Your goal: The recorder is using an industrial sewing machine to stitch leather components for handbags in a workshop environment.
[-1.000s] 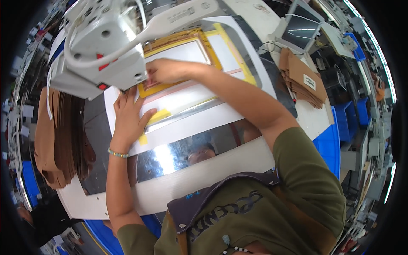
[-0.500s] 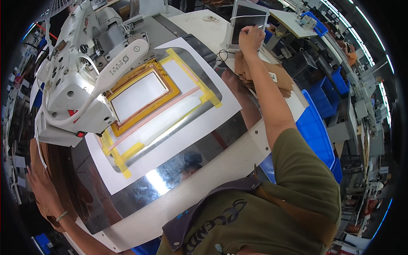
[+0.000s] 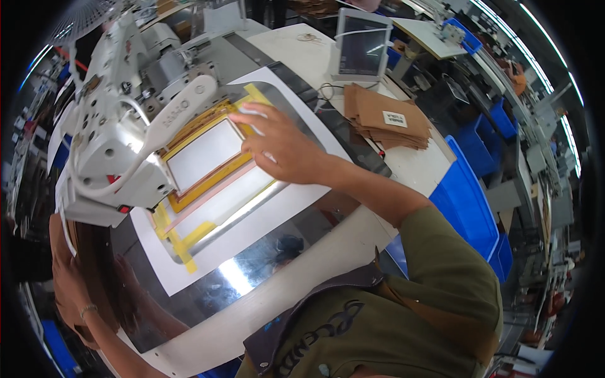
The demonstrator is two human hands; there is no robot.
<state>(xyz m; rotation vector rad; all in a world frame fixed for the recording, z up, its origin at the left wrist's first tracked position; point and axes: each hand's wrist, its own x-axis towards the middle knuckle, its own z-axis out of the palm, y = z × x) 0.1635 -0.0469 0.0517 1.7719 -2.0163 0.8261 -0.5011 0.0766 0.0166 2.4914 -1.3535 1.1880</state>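
Note:
My right hand (image 3: 271,142) is open, fingers spread over the right end of a yellow frame with a white window (image 3: 201,151). The frame lies within a taped template (image 3: 233,192) on a white sheet (image 3: 164,264) beside a white sewing machine (image 3: 110,151), whose head hides its left corner. My left hand (image 3: 69,277) lies at the far left on a stack of brown pieces (image 3: 94,296), fingers stretched along them, somewhat dim and blurred.
A screen (image 3: 358,47) stands at the back right, with cables and a pile of labelled brown pieces (image 3: 372,107) before it. Blue bins (image 3: 469,208) flank the table's right side. A glossy dark plate (image 3: 214,302) edges the worktop. Other workstations line the background.
My left hand left the template for the brown stack. My right hand went from the frame up to the screen, then came back down to the frame with fingers spread.

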